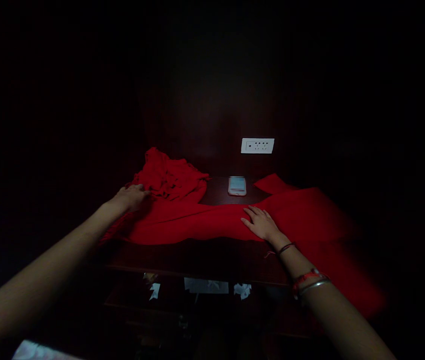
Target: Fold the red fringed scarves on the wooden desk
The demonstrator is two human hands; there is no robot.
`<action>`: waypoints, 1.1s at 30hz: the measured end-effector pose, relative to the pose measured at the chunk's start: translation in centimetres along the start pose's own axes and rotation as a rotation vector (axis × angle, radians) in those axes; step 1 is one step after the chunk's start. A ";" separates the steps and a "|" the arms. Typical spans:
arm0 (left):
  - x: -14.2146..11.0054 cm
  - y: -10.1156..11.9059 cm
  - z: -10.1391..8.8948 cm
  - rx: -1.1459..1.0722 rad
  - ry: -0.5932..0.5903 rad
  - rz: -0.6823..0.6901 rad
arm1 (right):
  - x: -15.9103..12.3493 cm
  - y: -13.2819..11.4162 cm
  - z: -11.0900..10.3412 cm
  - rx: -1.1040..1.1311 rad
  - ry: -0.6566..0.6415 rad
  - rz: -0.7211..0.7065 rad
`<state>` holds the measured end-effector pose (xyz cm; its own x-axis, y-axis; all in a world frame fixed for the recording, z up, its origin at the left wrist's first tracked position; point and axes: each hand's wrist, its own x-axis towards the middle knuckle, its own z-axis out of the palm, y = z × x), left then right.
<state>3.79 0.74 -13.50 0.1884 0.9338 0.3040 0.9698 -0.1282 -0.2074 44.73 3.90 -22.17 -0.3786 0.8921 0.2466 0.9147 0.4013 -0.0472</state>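
Observation:
A long piece of red cloth (197, 220) stretches across a dark table. Its left end is bunched into a crumpled heap (167, 177); the right part spreads wide and hangs down beyond the front edge. My right hand (263, 223) lies flat on the cloth near its front edge, fingers spread. At the left end, beside the heap, my left hand (131, 196) rests on the cloth with its fingers slightly bent and apart. Its fingertips are dim against the red folds. Bracelets circle my right wrist.
Behind the cloth lies a phone (237, 185) with a lit screen. A white socket plate (258, 145) is on the dark wall above it. Below the dark table's front edge (197, 257), pale paper-like pieces (206, 286) show in the shadow. The surroundings are very dark.

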 end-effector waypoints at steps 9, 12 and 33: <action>-4.7 7.0 1.6 -0.188 -0.152 0.435 | -0.8 -2.1 -2.0 0.229 0.132 -0.383; -4.6 6.3 1.2 -0.081 -0.151 0.460 | -1.4 -3.4 -2.5 0.300 0.072 -0.577; -0.7 14.4 1.0 -0.042 -0.064 0.649 | -0.9 -3.7 -2.0 0.752 0.081 -0.380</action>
<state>17.52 -1.45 -17.63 0.7293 0.6803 0.0728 0.6676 -0.6843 -0.2933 41.97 1.16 -20.25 -0.6039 0.6625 0.4432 0.3793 0.7279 -0.5712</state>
